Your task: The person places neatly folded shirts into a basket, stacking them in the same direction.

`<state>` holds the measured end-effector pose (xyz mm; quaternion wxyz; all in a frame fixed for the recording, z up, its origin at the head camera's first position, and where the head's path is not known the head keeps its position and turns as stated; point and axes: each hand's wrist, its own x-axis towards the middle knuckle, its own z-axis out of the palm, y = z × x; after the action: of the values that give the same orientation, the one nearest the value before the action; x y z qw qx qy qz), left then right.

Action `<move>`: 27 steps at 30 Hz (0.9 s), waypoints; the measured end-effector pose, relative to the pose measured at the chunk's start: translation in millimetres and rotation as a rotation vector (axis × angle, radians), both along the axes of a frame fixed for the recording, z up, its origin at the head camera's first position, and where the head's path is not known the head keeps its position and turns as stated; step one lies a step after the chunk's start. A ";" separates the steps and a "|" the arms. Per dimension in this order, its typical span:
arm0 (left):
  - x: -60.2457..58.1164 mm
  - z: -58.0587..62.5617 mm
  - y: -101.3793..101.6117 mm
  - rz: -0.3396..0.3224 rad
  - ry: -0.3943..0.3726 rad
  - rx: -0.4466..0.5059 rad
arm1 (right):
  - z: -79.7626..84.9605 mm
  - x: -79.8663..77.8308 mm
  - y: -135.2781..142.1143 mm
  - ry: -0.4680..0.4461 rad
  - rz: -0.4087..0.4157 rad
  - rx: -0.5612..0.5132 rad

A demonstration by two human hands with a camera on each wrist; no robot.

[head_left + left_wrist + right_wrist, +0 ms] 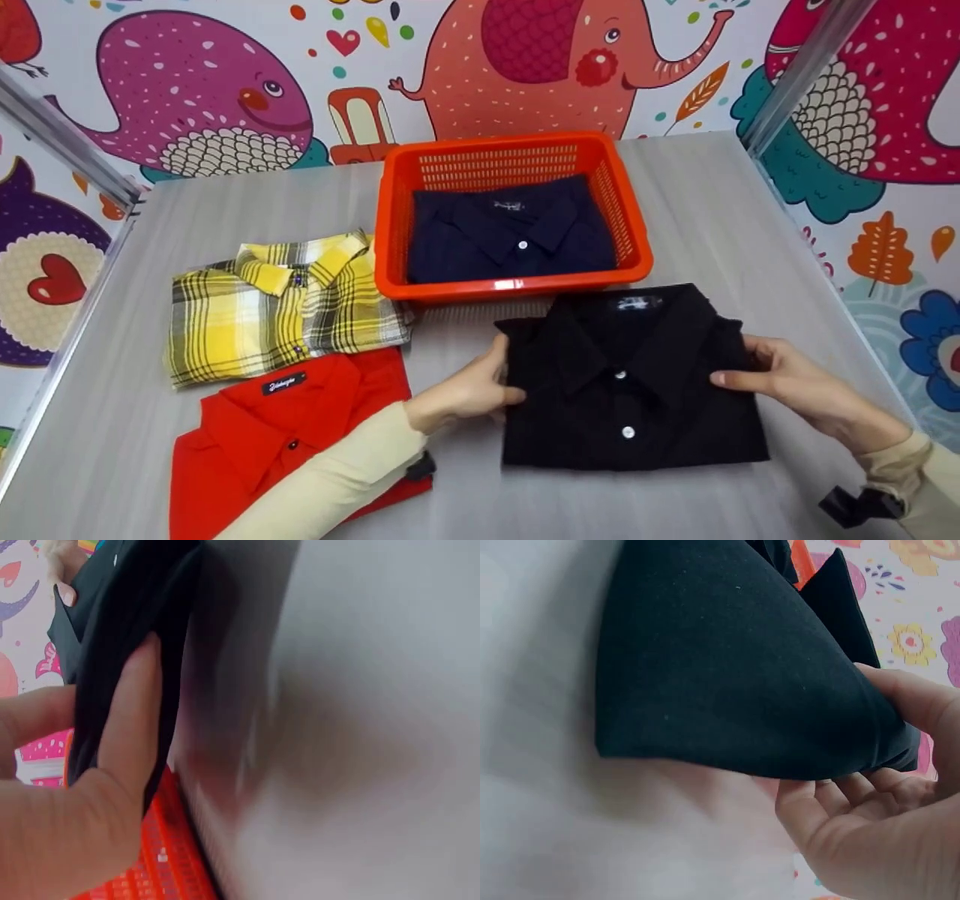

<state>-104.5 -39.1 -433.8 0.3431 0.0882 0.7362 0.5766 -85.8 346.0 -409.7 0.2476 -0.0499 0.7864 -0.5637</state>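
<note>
A folded black shirt [592,420] with white buttons is held at its two sides, in front of the basket. My left hand [469,386] pinches its left edge; in the left wrist view the thumb and fingers [131,716] grip the layered cloth. At the right edge my right hand [791,382] holds the shirt, thumb on top, and the right wrist view shows the other fingers [802,806] underneath. The shirt's lower edge hangs above the table in that view. A folded navy shirt [480,251] lies inside the orange basket [517,285].
Left of the basket lies a folded yellow plaid shirt [225,322], touching a folded red shirt [240,442] nearer the front. My left forearm passes over the red shirt. Cartoon-printed walls [360,112] border the grey table [697,210] at the back and sides.
</note>
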 end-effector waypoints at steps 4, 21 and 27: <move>5.1 2.4 -17.1 -0.014 0.014 -0.006 | -0.4 3.3 -14.0 0.026 0.029 -0.039; 20.7 15.4 -66.8 -0.025 0.174 -0.052 | -0.6 2.5 -54.3 0.149 0.181 -0.129; 21.4 20.0 -80.8 0.000 0.191 -0.047 | 0.3 2.7 -61.1 0.173 0.170 -0.169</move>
<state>-83.1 -119.8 -413.8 0.2732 0.1348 0.7790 0.5481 -83.1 284.9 -409.4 0.2206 -0.1855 0.7474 -0.5986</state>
